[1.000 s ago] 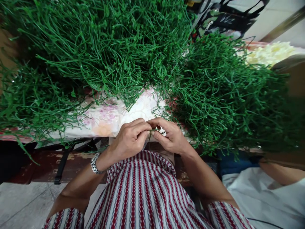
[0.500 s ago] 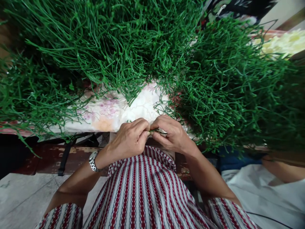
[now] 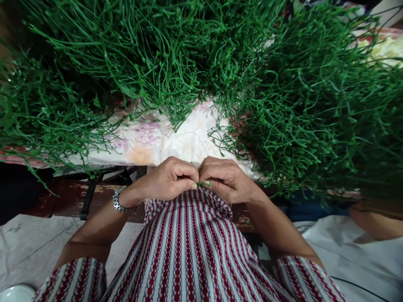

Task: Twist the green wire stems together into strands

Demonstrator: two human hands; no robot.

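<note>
My left hand (image 3: pixel 176 180), with a metal-banded watch (image 3: pixel 119 199) at its wrist, pinches a thin green stem (image 3: pixel 204 183) between thumb and forefinger. Against it, thumb tip to thumb tip, my right hand (image 3: pixel 224 179) pinches the same stem. Most of the stem is hidden by my fingers. Both hands are just above my lap, by the near edge of a flowered tablecloth (image 3: pixel 185 144). Beyond them rises a big heap of slender green stems (image 3: pixel 176 54) with small knobbed tips.
More green stems lie piled at the left (image 3: pixel 53 121) and right (image 3: pixel 302 126). Pale yellow pieces (image 3: pixel 385 48) show at the far right. A person in a white garment (image 3: pixel 362 256) sits close at my right. A worn brown wooden beam (image 3: pixel 69 195) runs below the table; a white dish (image 3: pixel 17 293) is bottom left.
My hands have come slightly lower and nearer my body, still pinching the stem. My right fingers have curled closer around it. The view has tilted a little downward.
</note>
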